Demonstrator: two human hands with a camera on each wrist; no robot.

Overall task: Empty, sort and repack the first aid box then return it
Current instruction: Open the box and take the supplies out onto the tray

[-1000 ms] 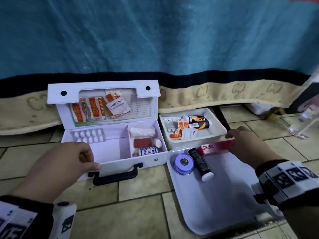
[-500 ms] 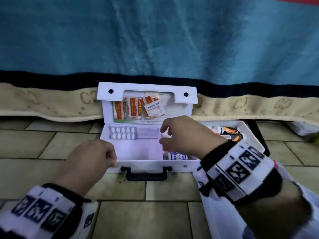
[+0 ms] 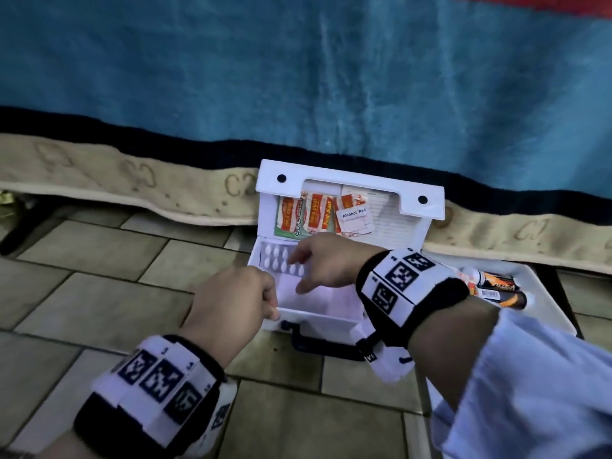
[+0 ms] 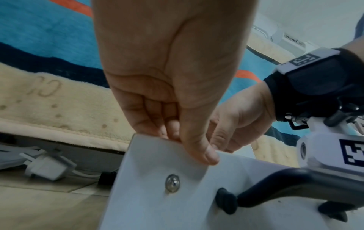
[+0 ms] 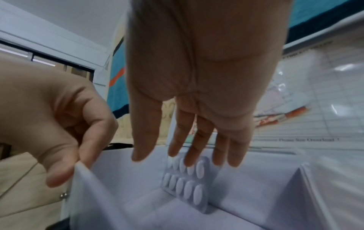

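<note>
My left hand (image 3: 231, 303) pinches the front wall of the first aid box (image 3: 318, 321) at its near-left corner, thumb outside, fingers curled over the rim. Box sits open on the tiled floor (image 3: 99, 260), black handle (image 3: 326, 347) at 6 o'clock, lid (image 3: 351, 187) upright at 12. My right hand (image 3: 326, 260) reaches into the left compartment, fingers straight and spread, holding nothing; fingertips (image 5: 186, 161) at the upper edge of the blister pack (image 5: 185, 182), which leans against the back wall. Contact: cannot tell. Sachets (image 3: 314, 213) sit in the lid pocket. At 3 o'clock, a white tray (image 3: 549, 313) with tubes (image 3: 493, 288). Beyond, a blue blanket (image 3: 298, 77).
</note>
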